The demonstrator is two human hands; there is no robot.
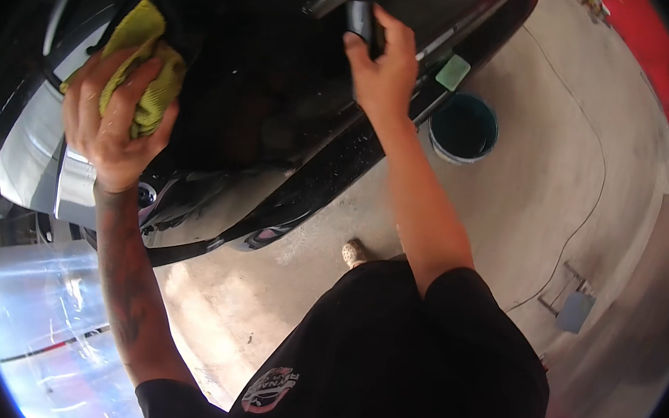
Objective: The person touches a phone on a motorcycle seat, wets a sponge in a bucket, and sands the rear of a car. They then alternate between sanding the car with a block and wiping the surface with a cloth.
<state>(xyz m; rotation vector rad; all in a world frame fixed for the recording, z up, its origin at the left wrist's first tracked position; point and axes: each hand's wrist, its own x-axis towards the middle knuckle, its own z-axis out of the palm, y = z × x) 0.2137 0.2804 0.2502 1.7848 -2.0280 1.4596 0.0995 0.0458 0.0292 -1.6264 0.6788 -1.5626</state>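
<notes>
Behind left hand (116,140), blurred shirt lettering (285,378)

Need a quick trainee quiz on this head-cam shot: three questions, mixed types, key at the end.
1. Which hand has hold of the yellow-green cloth?
2. True or false: the bucket stands on the floor.
3. The small block near the bucket is: A) red, B) pale green, C) black.

Key: 1. The left hand. 2. True. 3. B.

Crumpled yellowish cloth (158,92) and dark block (359,22) are over the black car (258,83).
</notes>
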